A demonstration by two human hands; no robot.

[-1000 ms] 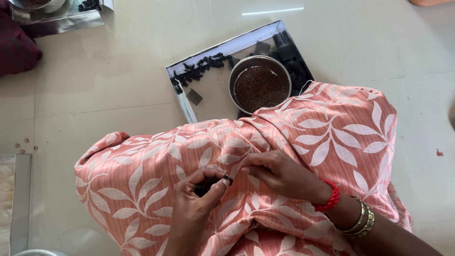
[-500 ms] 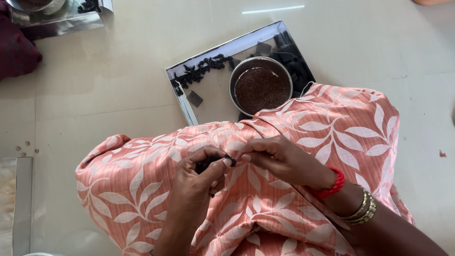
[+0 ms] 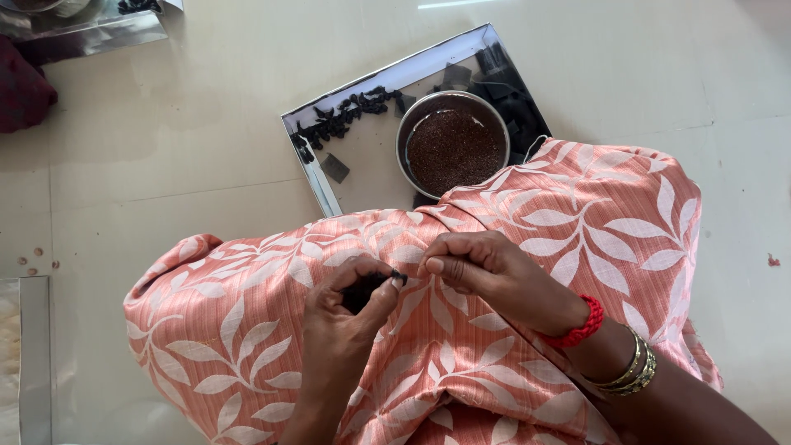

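Note:
My left hand rests on my lap and pinches a small dark pod-like piece between thumb and fingers. My right hand, with a red thread and metal bangles at the wrist, sits just right of it with fingertips pinched at the tip of the same dark piece. Both hands lie over peach cloth with a white leaf print. Ahead of my knees is a shiny steel tray holding a round steel bowl full of small reddish-brown seeds and a row of dark pieces.
The floor is pale tile. Another steel tray lies at the far left top, beside dark red cloth. A steel edge shows at the left border, with a few small seeds scattered near it.
Both hands have shifted slightly up and left on the lap. The left thumb has turned the dark piece, and the right fingertips have closed at its tip.

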